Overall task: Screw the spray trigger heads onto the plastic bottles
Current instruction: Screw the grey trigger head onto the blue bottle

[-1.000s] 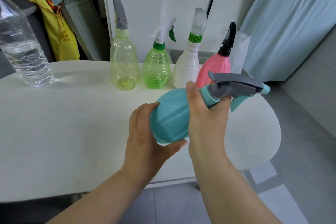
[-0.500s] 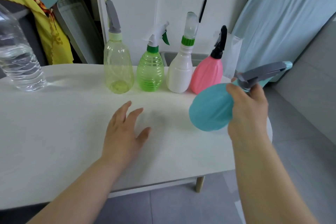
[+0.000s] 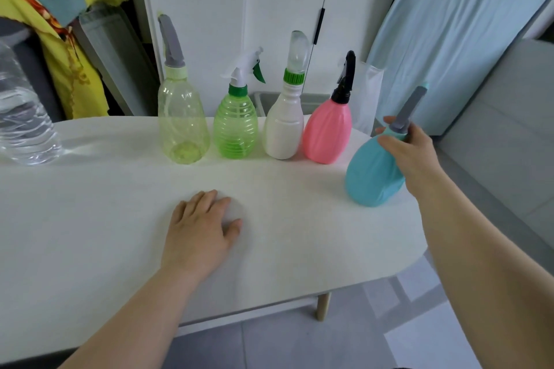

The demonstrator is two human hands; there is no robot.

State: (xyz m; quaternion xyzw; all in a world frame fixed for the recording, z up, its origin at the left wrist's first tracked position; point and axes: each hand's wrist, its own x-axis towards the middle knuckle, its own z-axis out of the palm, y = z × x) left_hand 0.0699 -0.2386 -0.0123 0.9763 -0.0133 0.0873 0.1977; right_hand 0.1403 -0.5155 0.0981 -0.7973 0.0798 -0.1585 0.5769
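Note:
My right hand [image 3: 412, 153] grips the neck of a teal bottle [image 3: 370, 177] with a grey trigger head [image 3: 409, 112]; the bottle is tilted, its base at the table's right end beside the pink bottle. A row stands at the table's back edge: a pale yellow bottle [image 3: 181, 123] with a grey head, a green ribbed bottle [image 3: 236, 129] with a white trigger, a white bottle [image 3: 283, 132] with a clear cap, and a pink bottle [image 3: 327, 132] with a black head. My left hand [image 3: 199, 231] rests flat on the table, holding nothing.
The white oval table [image 3: 90, 219] ends just right of the teal bottle. A large clear water bottle [image 3: 21, 117] stands at the far left. White cabinet doors [image 3: 269, 9] are behind the row, yellow cloth at upper left, a pale blue curtain [image 3: 449, 24] at right.
My left hand let go of the teal bottle and came down flat on the table. My right hand carried the bottle right and back, lowering it to the end of the row.

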